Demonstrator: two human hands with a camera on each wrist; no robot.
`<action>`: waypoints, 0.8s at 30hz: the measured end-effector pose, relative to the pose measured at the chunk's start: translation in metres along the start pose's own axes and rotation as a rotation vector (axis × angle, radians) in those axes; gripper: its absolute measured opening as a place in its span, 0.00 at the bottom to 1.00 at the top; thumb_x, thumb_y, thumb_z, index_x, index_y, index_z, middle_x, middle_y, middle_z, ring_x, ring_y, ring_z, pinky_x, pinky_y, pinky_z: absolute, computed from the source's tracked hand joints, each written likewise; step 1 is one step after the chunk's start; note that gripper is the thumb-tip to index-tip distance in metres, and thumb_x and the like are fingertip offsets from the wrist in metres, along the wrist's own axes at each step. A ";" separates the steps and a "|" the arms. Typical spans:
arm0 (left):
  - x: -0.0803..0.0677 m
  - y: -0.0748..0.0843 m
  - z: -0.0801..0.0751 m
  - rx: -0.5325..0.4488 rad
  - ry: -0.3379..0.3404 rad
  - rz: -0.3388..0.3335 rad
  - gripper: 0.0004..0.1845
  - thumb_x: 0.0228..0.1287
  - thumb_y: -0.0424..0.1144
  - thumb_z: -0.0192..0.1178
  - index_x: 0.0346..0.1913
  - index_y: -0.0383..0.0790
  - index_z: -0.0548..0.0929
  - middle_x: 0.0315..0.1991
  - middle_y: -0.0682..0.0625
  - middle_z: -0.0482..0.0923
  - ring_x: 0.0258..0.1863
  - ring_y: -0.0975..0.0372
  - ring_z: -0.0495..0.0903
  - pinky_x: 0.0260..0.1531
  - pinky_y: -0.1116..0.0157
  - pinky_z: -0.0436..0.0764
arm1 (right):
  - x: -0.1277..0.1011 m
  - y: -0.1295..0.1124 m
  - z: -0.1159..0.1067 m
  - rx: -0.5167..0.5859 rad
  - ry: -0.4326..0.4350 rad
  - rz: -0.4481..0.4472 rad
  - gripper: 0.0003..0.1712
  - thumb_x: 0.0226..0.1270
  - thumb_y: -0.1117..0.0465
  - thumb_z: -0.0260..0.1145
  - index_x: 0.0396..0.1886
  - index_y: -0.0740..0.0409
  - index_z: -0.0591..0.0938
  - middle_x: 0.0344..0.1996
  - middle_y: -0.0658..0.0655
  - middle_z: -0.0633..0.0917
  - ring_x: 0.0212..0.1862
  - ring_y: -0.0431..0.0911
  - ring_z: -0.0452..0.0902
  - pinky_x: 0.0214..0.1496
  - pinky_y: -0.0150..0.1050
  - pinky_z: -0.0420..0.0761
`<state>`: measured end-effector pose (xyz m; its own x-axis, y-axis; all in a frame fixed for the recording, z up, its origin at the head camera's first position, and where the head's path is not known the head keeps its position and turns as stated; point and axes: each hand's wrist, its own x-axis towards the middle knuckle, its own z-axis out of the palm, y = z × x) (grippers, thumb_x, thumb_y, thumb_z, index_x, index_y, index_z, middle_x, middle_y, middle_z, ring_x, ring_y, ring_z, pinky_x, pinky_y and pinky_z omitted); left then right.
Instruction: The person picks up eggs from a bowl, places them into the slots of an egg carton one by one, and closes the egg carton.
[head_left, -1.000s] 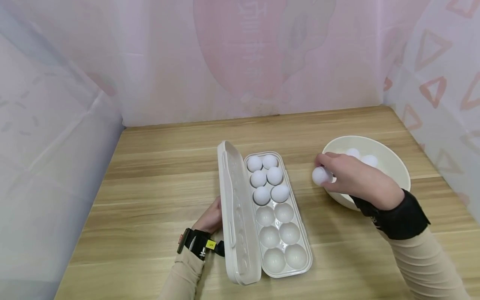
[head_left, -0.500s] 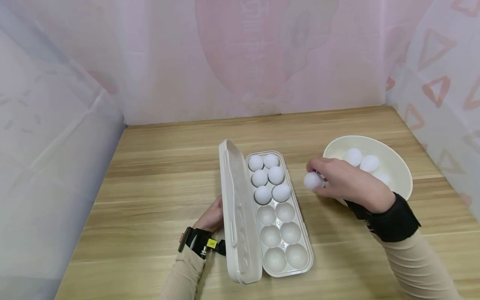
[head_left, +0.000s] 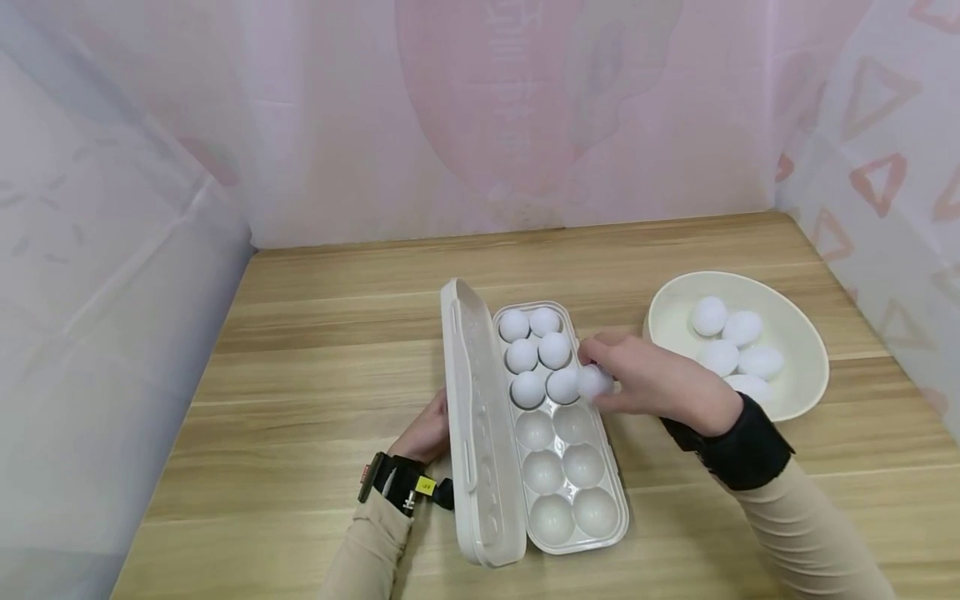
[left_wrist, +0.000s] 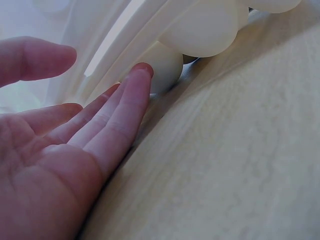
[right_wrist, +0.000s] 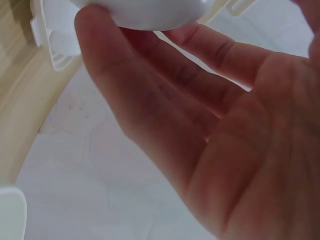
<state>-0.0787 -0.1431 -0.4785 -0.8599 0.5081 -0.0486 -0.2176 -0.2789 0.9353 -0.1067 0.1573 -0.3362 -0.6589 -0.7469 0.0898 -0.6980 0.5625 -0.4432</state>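
Observation:
My right hand [head_left: 663, 379] pinches a white egg [head_left: 595, 382] between thumb and fingertips, over the right edge of a cream egg carton [head_left: 543, 472]. In the right wrist view the held egg [right_wrist: 150, 12] is at the top, against the fingertips. Several white eggs [head_left: 522, 356] fill the far rows of hollows; the nearer rows hold none. The carton's lid [head_left: 491, 492] stands raised on the left side. Behind it is my left hand [head_left: 425, 433], partly hidden. The left wrist view shows its fingers stretched out, fingertips at the carton's rounded underside [left_wrist: 167, 67].
An oval cream bowl [head_left: 808, 358] with several white eggs [head_left: 742, 328] stands right of the carton. The wooden table [head_left: 322, 350] is bounded by a printed cloth backdrop [head_left: 337, 150] at the back and on both sides.
My right hand has carried the egg leftward from the bowl to the carton's right edge. More eggs in the bowl are now uncovered. The left hand stays in place.

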 end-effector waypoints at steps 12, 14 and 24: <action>-0.002 0.005 0.003 0.000 0.020 -0.005 0.11 0.70 0.28 0.50 0.49 0.46 0.75 0.42 0.52 0.72 0.45 0.63 0.71 0.49 0.67 0.71 | 0.014 -0.006 0.022 -0.007 -0.049 -0.108 0.18 0.43 0.68 0.71 0.33 0.57 0.71 0.29 0.48 0.71 0.28 0.42 0.68 0.30 0.34 0.71; -0.002 0.005 0.003 0.003 0.024 -0.009 0.13 0.70 0.26 0.49 0.48 0.46 0.75 0.41 0.52 0.72 0.45 0.63 0.71 0.49 0.67 0.71 | 0.017 -0.007 0.027 -0.011 -0.057 -0.137 0.19 0.43 0.68 0.71 0.33 0.58 0.71 0.29 0.49 0.71 0.27 0.42 0.68 0.29 0.34 0.72; -0.001 0.003 0.001 -0.024 0.009 -0.001 0.12 0.70 0.27 0.50 0.49 0.46 0.76 0.41 0.51 0.72 0.43 0.62 0.72 0.46 0.66 0.73 | 0.027 -0.016 0.047 -0.074 -0.071 -0.224 0.18 0.43 0.66 0.70 0.32 0.57 0.71 0.31 0.50 0.69 0.26 0.43 0.68 0.27 0.33 0.72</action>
<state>-0.0776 -0.1435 -0.4755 -0.8639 0.5010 -0.0524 -0.2294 -0.2985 0.9264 -0.1000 0.1115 -0.3684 -0.4655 -0.8776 0.1145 -0.8450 0.4022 -0.3523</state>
